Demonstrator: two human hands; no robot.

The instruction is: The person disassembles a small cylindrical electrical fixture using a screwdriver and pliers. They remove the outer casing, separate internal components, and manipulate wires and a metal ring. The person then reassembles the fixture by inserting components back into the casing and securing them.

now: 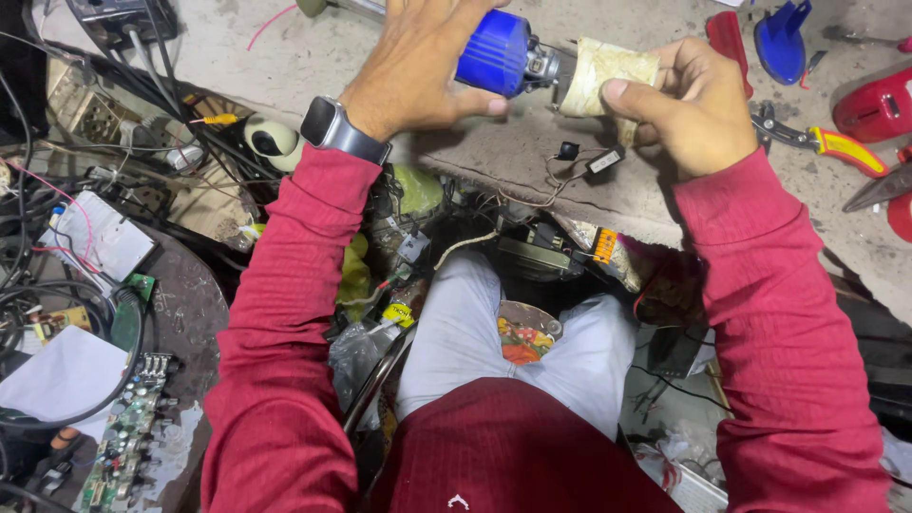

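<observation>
My left hand [429, 59] grips the blue plastic body [494, 52] of a small device held over a grey workbench [532, 157]. My right hand [686, 100] holds its other end, wrapped in pale tape or paper [600, 74]. A metal joint shows between the two parts. Thin wires with small black parts [591, 163] hang below the wrapped end. A dark watch [340, 131] sits on my left wrist. Both sleeves are dark red.
Pliers with red and yellow handles [826, 142] lie at the right, near red [879, 104] and blue plastic shells [781, 40]. Tangled cables, a white box [95, 237] and green circuit boards [123, 437] fill the left side. Loose parts and wires crowd the space under the bench.
</observation>
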